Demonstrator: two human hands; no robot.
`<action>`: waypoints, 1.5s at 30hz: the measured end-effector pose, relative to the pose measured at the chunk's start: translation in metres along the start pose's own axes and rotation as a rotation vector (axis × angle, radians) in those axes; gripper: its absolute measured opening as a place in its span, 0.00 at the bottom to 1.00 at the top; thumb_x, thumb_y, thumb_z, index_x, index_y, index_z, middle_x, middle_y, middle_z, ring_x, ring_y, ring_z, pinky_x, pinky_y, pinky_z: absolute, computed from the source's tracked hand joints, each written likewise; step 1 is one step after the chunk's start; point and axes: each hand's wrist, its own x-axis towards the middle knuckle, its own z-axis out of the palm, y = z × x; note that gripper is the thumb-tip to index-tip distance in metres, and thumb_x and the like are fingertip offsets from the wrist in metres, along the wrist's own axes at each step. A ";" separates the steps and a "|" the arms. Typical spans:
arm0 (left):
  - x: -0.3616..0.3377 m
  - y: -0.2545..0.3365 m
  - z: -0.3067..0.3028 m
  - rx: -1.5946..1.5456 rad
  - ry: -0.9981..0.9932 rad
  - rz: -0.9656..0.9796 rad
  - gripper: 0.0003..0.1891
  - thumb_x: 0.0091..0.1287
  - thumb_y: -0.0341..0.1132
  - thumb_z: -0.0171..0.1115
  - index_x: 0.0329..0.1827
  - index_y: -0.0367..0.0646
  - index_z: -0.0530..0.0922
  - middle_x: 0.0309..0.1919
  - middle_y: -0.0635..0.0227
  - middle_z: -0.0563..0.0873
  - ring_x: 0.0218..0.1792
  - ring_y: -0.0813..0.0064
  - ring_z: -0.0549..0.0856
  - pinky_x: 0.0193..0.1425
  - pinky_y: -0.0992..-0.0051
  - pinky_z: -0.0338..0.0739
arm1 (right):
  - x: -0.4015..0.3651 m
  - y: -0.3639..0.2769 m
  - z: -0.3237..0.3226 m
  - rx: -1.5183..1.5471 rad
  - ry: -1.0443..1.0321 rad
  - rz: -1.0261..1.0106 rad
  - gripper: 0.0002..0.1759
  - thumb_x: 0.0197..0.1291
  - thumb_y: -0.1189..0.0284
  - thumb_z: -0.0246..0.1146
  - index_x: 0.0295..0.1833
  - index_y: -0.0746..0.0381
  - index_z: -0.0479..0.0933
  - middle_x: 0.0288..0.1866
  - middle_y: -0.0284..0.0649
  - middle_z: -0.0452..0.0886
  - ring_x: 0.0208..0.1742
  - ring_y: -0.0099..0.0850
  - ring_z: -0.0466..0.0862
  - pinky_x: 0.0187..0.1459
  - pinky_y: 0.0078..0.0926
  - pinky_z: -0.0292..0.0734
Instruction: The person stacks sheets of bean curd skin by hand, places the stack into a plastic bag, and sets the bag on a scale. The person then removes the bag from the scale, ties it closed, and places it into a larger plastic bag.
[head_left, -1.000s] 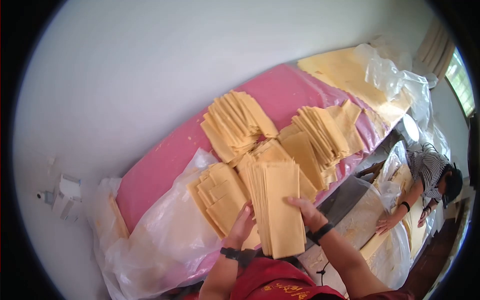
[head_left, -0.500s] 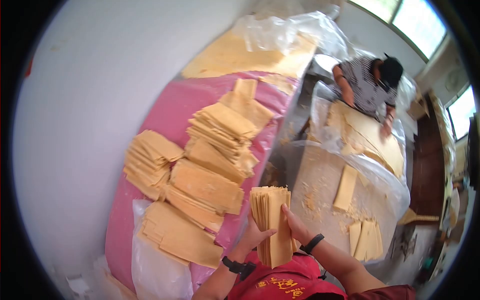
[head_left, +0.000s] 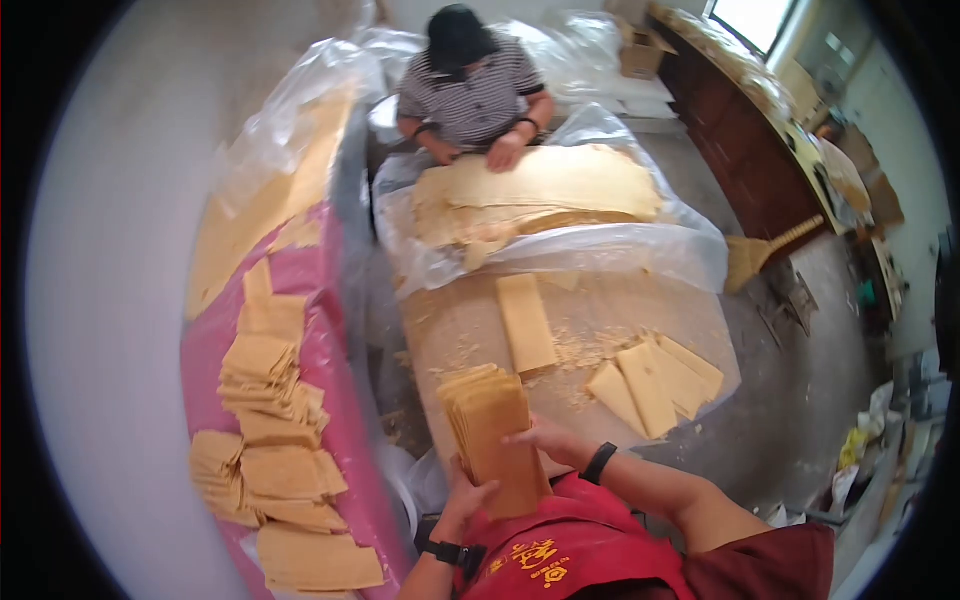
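Observation:
A thick stack of yellow rectangular sheets [head_left: 500,435] stands upright between my two hands, in front of the red apron. My left hand [head_left: 468,497] grips its lower left side, the thumb lying across the face. Closed on the stack's right side is my right hand [head_left: 548,440], fingers against the front sheet. Just beyond, one long strip [head_left: 526,323] lies on the brown tabletop [head_left: 450,330] among crumbs. Several more strips [head_left: 655,385] are fanned out at the table's right.
On the left, a pink-covered table [head_left: 345,440] bears piles of sheets [head_left: 290,470]. Across the brown table a co-worker [head_left: 470,85] has both hands at large sheets [head_left: 560,185] on clear plastic. A broom [head_left: 750,258] and a brown cabinet [head_left: 735,130] are at the right.
The view has swung to the right, towards the brown table and the co-worker. The stack is still between my hands and now tilts slightly left at its top.

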 end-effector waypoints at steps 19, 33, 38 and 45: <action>0.077 -0.030 0.088 0.560 0.051 0.462 0.37 0.50 0.31 0.77 0.62 0.42 0.66 0.55 0.62 0.75 0.55 0.64 0.79 0.59 0.70 0.73 | -0.024 0.040 -0.133 -0.961 0.143 -0.268 0.29 0.53 0.65 0.68 0.59 0.60 0.69 0.47 0.53 0.81 0.49 0.51 0.79 0.49 0.42 0.74; 0.114 0.010 0.074 0.058 0.127 0.034 0.28 0.65 0.34 0.65 0.66 0.38 0.63 0.56 0.60 0.77 0.56 0.70 0.78 0.60 0.72 0.73 | -0.004 0.011 -0.089 -0.474 0.400 -0.138 0.32 0.57 0.57 0.68 0.60 0.66 0.69 0.50 0.45 0.81 0.52 0.31 0.80 0.52 0.30 0.77; 0.119 -0.018 0.092 -0.070 0.172 -0.228 0.26 0.66 0.35 0.66 0.64 0.39 0.65 0.56 0.60 0.77 0.52 0.69 0.80 0.55 0.71 0.78 | 0.003 0.052 -0.105 -0.465 0.587 0.043 0.35 0.57 0.52 0.66 0.58 0.70 0.71 0.48 0.53 0.82 0.48 0.39 0.84 0.48 0.34 0.79; 0.094 -0.072 0.149 -0.212 -0.001 -0.456 0.31 0.60 0.27 0.69 0.62 0.37 0.60 0.53 0.57 0.77 0.52 0.64 0.81 0.55 0.68 0.79 | -0.027 0.076 -0.165 -0.236 0.527 0.168 0.34 0.59 0.54 0.65 0.63 0.67 0.69 0.52 0.48 0.81 0.52 0.33 0.82 0.52 0.33 0.77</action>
